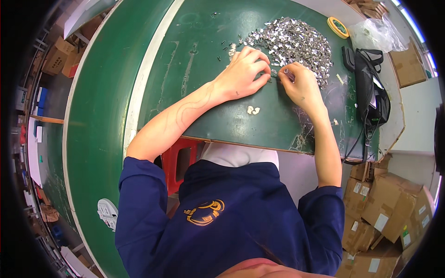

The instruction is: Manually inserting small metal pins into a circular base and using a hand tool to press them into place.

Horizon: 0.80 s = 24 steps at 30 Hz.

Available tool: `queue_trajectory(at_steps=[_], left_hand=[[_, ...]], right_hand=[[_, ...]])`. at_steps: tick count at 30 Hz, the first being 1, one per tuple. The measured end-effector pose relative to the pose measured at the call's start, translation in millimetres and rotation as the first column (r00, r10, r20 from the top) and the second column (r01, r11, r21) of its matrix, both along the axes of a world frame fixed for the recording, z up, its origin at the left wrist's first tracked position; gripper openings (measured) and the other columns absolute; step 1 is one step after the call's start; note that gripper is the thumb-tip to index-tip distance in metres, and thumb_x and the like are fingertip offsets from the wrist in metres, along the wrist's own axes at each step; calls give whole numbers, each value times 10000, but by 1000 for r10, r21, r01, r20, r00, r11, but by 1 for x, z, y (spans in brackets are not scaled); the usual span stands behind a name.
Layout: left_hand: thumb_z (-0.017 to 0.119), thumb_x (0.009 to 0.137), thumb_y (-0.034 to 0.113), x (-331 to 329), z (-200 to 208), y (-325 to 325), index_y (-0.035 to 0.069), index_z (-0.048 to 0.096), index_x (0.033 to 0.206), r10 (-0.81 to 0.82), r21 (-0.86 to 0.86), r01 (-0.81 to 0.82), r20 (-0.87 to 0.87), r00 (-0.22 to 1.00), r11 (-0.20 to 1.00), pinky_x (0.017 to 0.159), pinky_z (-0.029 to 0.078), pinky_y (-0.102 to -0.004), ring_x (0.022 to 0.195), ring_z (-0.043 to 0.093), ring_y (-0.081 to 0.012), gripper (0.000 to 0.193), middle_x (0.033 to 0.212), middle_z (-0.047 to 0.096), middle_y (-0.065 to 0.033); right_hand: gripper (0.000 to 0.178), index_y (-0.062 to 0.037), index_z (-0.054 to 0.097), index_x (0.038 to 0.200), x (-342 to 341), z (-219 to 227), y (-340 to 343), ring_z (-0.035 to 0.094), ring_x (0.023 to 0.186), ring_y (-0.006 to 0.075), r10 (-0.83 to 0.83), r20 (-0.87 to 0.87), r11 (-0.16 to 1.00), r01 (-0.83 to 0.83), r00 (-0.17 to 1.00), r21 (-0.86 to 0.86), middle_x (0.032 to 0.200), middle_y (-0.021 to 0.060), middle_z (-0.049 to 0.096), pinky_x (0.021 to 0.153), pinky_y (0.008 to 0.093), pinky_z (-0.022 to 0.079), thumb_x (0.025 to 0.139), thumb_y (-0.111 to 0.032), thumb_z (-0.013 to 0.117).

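Observation:
My left hand (245, 74) rests over the green tabletop with its fingers curled and the thumb close to the forefinger. Tiny dark pieces show by its fingertips, too small to name. Facing it, my right hand (300, 85) is closed in a pinch, and a small dark bit (288, 73) shows among its fingers. A small shiny piece (274, 72) sits in the narrow gap between both hands. Just beyond them spreads a large heap of small silvery metal pieces (296, 44). A few loose dark pins (219, 58) lie left of the heap.
Crumpled whitish scraps (253, 110) lie nearer me on the green table (222, 123). At the right are a yellow tape roll (338, 28), a clear plastic bag (378, 34) and a black bag (371, 92) with a strap. Cardboard boxes (389, 204) stack below right; a red stool (178, 160) stands beneath.

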<state>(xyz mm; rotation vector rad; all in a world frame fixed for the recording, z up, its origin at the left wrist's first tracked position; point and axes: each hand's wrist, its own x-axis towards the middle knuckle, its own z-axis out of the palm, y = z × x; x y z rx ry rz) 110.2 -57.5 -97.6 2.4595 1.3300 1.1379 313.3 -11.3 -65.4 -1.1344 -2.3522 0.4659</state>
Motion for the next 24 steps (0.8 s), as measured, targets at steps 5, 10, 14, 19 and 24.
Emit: queue_trajectory(at_steps=[5, 10, 14, 19, 24], left_hand=[[685, 859, 134, -7, -4, 9, 81, 680, 955, 121, 32, -123, 47, 991, 992, 983, 401, -396, 1117, 507, -278, 110, 1131, 608, -65], [687, 870, 161, -7, -9, 12, 102, 690, 976, 162, 27, -163, 17, 987, 986, 991, 385, -412, 1148, 491, -284, 121, 1165, 596, -57], [691, 875, 179, -6, -10, 16, 118, 696, 977, 171, 28, -170, -52, 984, 985, 1000, 368, -428, 1173, 478, -286, 120, 1190, 588, -52], [694, 875, 185, -6, -11, 16, 129, 702, 971, 179, 23, -178, -73, 981, 984, 1006, 354, -434, 1193, 467, -283, 111, 1202, 588, -46], [692, 873, 177, -7, -9, 15, 128, 701, 968, 185, 18, -185, -36, 982, 983, 1007, 351, -433, 1206, 460, -282, 108, 1209, 588, -43]], right_hand=[[181, 8, 688, 902, -2, 5, -5, 651, 809, 357, 26, 15, 999, -26, 1000, -37, 880, 174, 637, 737, 434, 509, 852, -162, 650], [160, -4, 710, 918, 0, 7, -3, 652, 754, 290, 16, 4, 1000, -16, 1000, -26, 841, 147, 651, 706, 363, 507, 824, -132, 699], [159, 2, 710, 907, 7, 17, -2, 662, 766, 287, 44, 38, 996, -41, 998, -80, 854, 153, 658, 714, 361, 513, 819, -131, 699], [158, 12, 710, 893, 9, 13, -2, 666, 774, 296, 86, 75, 993, -80, 993, -84, 864, 163, 660, 719, 370, 515, 829, -130, 686], [155, 13, 714, 903, 9, 7, -1, 660, 772, 313, 46, 82, 999, -43, 996, -30, 873, 166, 657, 715, 384, 512, 850, -125, 667]])
